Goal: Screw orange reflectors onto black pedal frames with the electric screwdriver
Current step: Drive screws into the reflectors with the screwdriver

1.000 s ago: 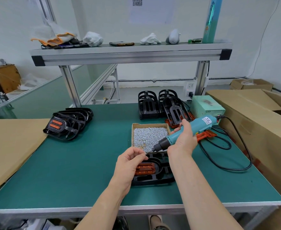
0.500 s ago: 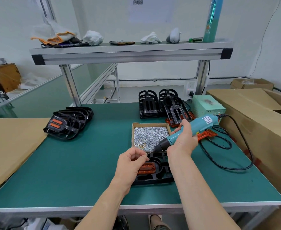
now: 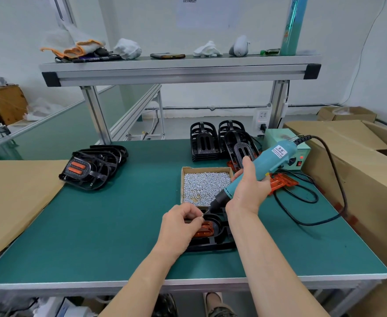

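A black pedal frame [image 3: 213, 242] lies on the green table in front of me with an orange reflector [image 3: 205, 228] seated in it. My right hand [image 3: 248, 191] grips a teal electric screwdriver [image 3: 263, 167], tilted so its bit points down-left. My left hand [image 3: 181, 225] hovers over the frame's left part and pinches a small screw [image 3: 202, 215] right at the bit's tip. An open cardboard box of silver screws [image 3: 205, 185] sits just behind the frame.
Finished pedals with reflectors [image 3: 91, 168] are stacked at the left. Bare black frames [image 3: 220, 143] stand at the back, loose orange reflectors [image 3: 281, 183] and a green power unit [image 3: 288, 149] at the right. The screwdriver's black cord [image 3: 325, 202] loops over the table. Cardboard [image 3: 359, 170] flanks the right edge.
The screwdriver has tipped a little steeper, its bit staying at my left fingertips. My left hand holds the screw at the tip as before.
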{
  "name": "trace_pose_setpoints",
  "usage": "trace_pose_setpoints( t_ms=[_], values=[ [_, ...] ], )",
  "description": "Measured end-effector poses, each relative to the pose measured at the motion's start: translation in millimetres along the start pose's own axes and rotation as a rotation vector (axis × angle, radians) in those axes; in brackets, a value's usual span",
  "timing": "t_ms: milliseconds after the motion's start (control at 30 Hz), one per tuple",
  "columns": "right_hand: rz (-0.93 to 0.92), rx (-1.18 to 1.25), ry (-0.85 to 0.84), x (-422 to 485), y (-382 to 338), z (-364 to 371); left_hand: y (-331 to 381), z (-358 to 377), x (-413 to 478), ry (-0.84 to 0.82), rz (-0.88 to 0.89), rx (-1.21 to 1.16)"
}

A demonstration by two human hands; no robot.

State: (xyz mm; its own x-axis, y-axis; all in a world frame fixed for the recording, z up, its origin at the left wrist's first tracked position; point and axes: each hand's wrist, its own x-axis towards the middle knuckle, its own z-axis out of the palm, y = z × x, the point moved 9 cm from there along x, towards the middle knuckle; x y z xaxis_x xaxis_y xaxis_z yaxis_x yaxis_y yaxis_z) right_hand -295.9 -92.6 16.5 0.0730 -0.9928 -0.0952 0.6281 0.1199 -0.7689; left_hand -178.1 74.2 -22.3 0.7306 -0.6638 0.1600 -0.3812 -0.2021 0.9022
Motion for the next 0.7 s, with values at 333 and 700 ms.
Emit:
trace_pose_setpoints(
  t_ms=[333,700],
  values=[
    [-0.104,-0.118,-0.050,5.9,-3.7,-4.6,7.0,-2.5,-12.9,-0.040,0.281,0.389],
    [-0.262,-0.309,-0.158,-2.4,-3.1,5.3,-0.5,0.8,-16.0,-0.049,0.293,0.356]
  ],
)
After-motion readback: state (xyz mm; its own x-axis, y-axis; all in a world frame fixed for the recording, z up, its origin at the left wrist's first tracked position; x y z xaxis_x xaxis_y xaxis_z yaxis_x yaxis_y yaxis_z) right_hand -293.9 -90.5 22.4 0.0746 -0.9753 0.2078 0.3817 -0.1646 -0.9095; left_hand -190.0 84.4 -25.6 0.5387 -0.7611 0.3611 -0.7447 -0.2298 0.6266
